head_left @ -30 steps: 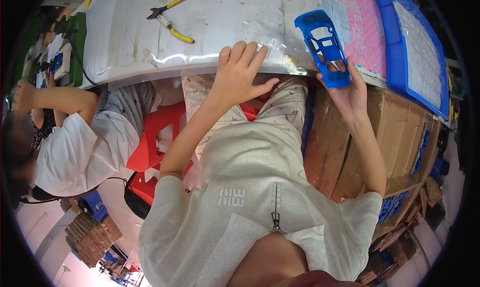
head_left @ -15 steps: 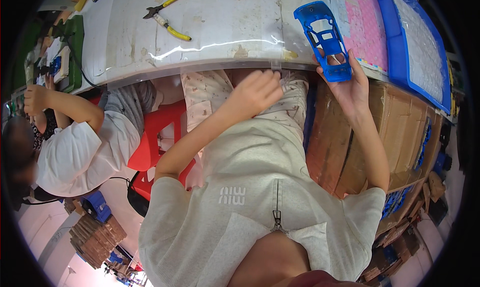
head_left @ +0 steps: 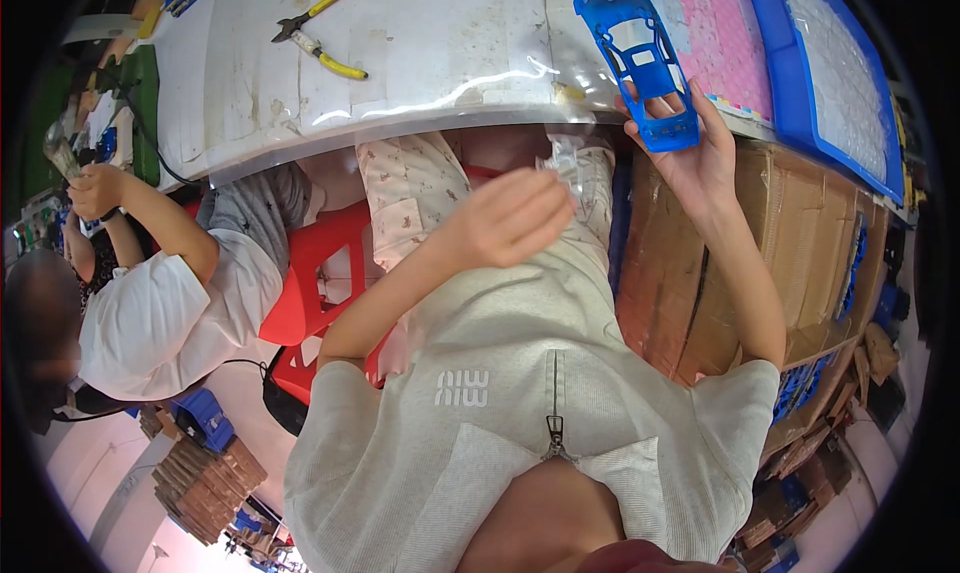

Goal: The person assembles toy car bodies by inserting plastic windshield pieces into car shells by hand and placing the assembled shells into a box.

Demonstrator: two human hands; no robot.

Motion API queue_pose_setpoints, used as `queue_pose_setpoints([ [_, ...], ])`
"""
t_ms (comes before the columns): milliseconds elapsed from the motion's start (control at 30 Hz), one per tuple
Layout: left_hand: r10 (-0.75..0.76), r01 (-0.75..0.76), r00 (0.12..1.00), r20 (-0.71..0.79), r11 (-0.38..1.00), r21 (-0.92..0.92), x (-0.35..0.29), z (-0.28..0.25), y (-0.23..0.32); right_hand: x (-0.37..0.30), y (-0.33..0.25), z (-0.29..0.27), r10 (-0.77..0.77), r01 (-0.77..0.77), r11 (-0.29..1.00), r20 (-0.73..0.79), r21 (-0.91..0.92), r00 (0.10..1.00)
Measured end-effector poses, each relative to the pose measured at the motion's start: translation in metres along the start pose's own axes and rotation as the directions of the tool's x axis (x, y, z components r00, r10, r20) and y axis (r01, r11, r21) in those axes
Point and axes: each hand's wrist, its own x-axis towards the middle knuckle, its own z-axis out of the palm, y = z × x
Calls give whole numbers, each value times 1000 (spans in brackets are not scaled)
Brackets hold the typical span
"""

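Observation:
In my right hand [head_left: 702,163], a blue plastic toy car body shell [head_left: 652,79] with open window cut-outs stands tilted over the table's near edge, gripped at its lower end between thumb and fingers. My left hand [head_left: 515,218] is closed over my lap, its fingertips pinching a small clear plastic piece [head_left: 572,165]. Glare and see-through material hide that piece's exact shape. Yellow-handled cutting pliers [head_left: 298,31] lie spread on the white tabletop [head_left: 450,38], beyond my left hand.
A blue tray [head_left: 785,93] with clear packing inside stands at the right, beside a pink patterned sheet [head_left: 722,48]. Below it is a cardboard box [head_left: 735,263] by my right arm. At left sit a red stool [head_left: 312,278] and a co-worker in a white shirt [head_left: 150,318].
My left hand has drawn back toward my body, and the clear piece in it shows more plainly. The car shell has tipped slightly farther over the table. The whole view has shifted a little.

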Motion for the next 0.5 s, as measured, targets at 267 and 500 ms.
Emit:
queue_pose_setpoints([
  [267,-311,362,922,230,904,-228,4,1,13,-5,0,-3,12,-9,1000,144,-20,989],
  [500,-123,107,931,-343,992,-66,39,-8,20,-13,9,9,-1,27,994,233,-109,973],
])
